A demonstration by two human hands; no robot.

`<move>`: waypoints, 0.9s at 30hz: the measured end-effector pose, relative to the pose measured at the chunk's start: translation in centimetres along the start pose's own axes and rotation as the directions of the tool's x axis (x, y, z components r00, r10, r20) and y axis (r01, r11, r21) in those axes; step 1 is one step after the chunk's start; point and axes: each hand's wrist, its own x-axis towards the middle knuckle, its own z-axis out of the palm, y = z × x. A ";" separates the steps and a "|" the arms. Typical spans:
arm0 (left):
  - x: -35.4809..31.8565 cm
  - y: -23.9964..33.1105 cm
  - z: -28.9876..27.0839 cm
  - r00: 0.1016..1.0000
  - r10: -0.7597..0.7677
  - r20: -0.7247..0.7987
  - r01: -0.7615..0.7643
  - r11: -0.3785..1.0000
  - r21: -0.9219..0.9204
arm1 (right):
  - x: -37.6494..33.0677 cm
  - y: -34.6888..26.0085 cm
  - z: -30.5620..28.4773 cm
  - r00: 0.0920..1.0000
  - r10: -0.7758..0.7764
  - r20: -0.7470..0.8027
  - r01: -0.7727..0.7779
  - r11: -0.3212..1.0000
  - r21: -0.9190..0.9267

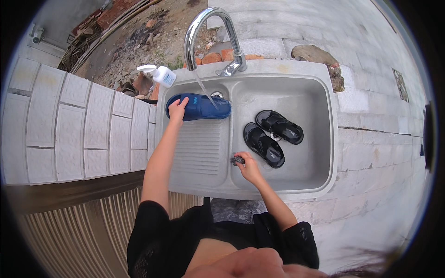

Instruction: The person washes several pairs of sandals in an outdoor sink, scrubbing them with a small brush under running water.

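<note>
My left hand point(177, 110) grips the heel end of a blue slipper point(204, 107) and holds it under the stream of water from the curved metal tap point(211, 34) in the left basin. My right hand point(246, 166) rests on the divider between the basins, closed around a small dark scrubber point(237, 160). Two black sandals point(273, 136) lie side by side in the right basin, just past my right hand.
The grey stone double sink point(327, 153) has a ribbed washboard point(201, 148) in its left basin. A white spray bottle point(162, 75) stands on the sink's back left corner. White tiled ledges flank the sink; rubble and bricks lie behind it.
</note>
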 end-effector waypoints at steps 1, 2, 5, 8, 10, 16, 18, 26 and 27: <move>0.1 -0.2 -0.6 0.999 0.025 -0.028 -0.025 0.999 0.022 | 0.2 -0.3 0.7 1.000 -0.007 0.014 0.007 1.000 0.016; 0.2 -0.3 -1.3 0.997 0.051 -0.057 -0.049 0.998 0.044 | 0.5 -0.7 1.2 0.998 -0.051 0.023 0.051 0.999 0.006; -0.8 0.6 -2.9 0.996 0.082 -0.032 -0.081 0.996 0.020 | 1.3 -1.3 2.3 0.992 -0.117 0.045 0.117 0.993 -0.005; -2.2 1.6 -3.8 0.988 0.149 -0.049 -0.151 0.988 -0.043 | 1.8 -1.3 3.1 0.996 -0.070 0.064 0.069 0.997 0.017; -2.9 1.9 -4.3 0.972 0.224 -0.064 -0.228 0.972 -0.061 | 1.9 -0.9 3.2 0.996 -0.045 0.079 0.043 0.999 0.018; -3.4 3.1 -3.6 0.919 0.338 0.202 -0.335 0.941 -0.048 | 2.4 -1.1 2.9 0.995 -0.022 0.097 0.021 1.000 0.009; -3.3 3.1 -2.3 0.880 0.375 0.292 -0.385 0.922 -0.023 | 2.3 -0.9 2.6 0.996 -0.031 0.085 0.027 0.999 0.045; -3.0 0.2 6.9 0.833 0.148 0.533 -0.154 0.988 -0.034 | 0.7 2.3 -0.2 0.909 0.407 0.088 -0.355 0.649 0.673; -2.9 -0.1 7.6 0.834 0.139 0.534 -0.134 0.990 -0.049 | 0.6 2.8 -0.6 0.882 0.468 0.053 -0.365 0.609 0.704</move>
